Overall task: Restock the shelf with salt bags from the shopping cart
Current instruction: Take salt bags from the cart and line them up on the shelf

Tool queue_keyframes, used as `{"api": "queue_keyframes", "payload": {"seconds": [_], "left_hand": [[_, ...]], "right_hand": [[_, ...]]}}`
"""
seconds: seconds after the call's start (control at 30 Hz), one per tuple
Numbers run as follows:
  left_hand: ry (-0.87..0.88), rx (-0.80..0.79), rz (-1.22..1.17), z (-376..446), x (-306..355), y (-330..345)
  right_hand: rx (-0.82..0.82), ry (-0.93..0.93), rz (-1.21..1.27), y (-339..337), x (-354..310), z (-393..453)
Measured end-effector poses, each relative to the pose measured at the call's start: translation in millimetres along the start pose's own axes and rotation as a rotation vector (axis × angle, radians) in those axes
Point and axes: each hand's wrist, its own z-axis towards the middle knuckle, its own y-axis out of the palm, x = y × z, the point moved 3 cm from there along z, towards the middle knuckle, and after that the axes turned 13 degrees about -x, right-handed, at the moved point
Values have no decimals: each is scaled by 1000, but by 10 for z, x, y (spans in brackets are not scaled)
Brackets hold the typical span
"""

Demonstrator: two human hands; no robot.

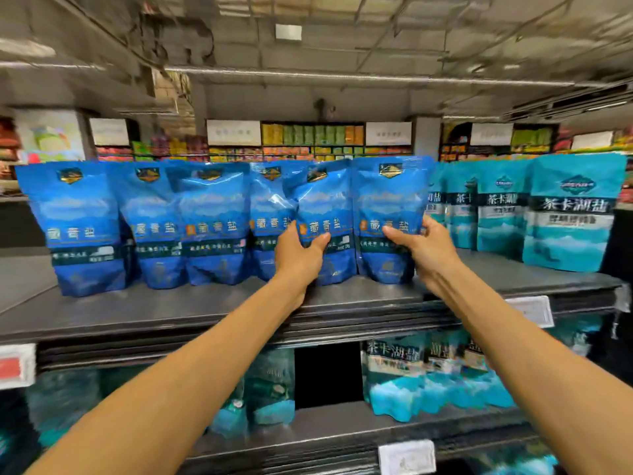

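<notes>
Right now, fingers: our left hand curls round the lower left edge of a blue salt bag, thumb on its front; our right hand grips the next blue bag, thumb on the front and fingers wrapped behind its right edge.
Why held so: we judge a low grip at the edges lets us stand each soft pouch upright and square it with the row.
Between the hands: the two bags touch edge to edge; the left one leans a little, its top tucked behind its neighbour.
Left of our left fingers: four more blue bags stand in a row, faces forward, overlapping slightly.
Right of our right fingers: teal salt bags stand just beside, a separate product block.
Under the fingers: all rest on the dark top shelf, set back from its front lip.
Below: a lower shelf holds more teal bags with a dark gap in the middle.
Shopping cart: not in view.
Stage: we judge placing is nearly done, straightening remains.
</notes>
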Motion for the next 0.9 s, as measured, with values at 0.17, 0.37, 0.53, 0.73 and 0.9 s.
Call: {"api": "queue_keyframes", "payload": {"seconds": [0.17, 0.37, 0.53, 0.73, 0.9], "left_hand": [[69, -148, 502, 48, 12, -169], [60, -84, 1038, 17, 171, -226], [154, -10, 1254, 30, 209, -156], [189, -27, 1262, 27, 168, -183], [177, -53, 1203, 24, 127, -197]], "right_hand": [[-222, 58, -473, -195, 134, 9], [-239, 70, -804, -142, 109, 83], [-210, 93, -807, -111, 156, 169], [-191, 138, -753, -97, 157, 159], [-145, 150, -584, -55, 214, 147]]}}
